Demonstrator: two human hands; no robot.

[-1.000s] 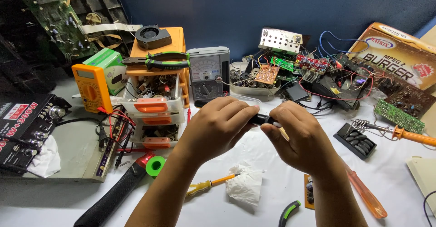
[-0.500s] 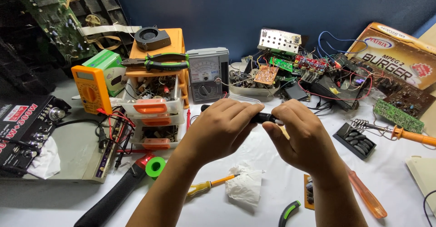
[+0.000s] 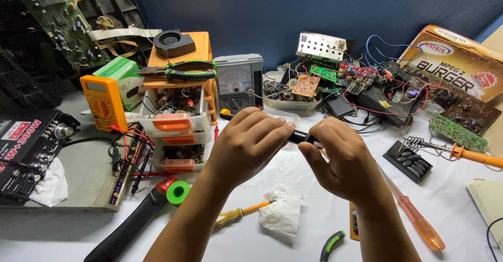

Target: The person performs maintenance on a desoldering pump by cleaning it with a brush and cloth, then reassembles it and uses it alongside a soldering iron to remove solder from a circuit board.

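My left hand (image 3: 251,141) is closed around a black-handled tool (image 3: 297,135), probably a screwdriver, whose yellow-and-black end sticks out toward the drawer unit. My right hand (image 3: 343,157) grips the tool's other end, fingers curled over the tip, so the tip is hidden. Both hands meet above the white table (image 3: 314,215). A crumpled white tissue (image 3: 282,212) and a small yellow-handled screwdriver (image 3: 237,215) lie just below them.
An orange-and-clear drawer unit (image 3: 181,115) with pliers on top, a yellow multimeter (image 3: 104,102), an analog meter (image 3: 238,86), circuit boards with wires (image 3: 361,84), a soldering iron on its stand (image 3: 461,152), an orange screwdriver (image 3: 416,220), a green tape roll (image 3: 178,192) and a cardboard box (image 3: 461,63) surround the hands.
Both hands stay joined on the tool. The right hand's fingers have shifted slightly over the tip; nothing else moved.
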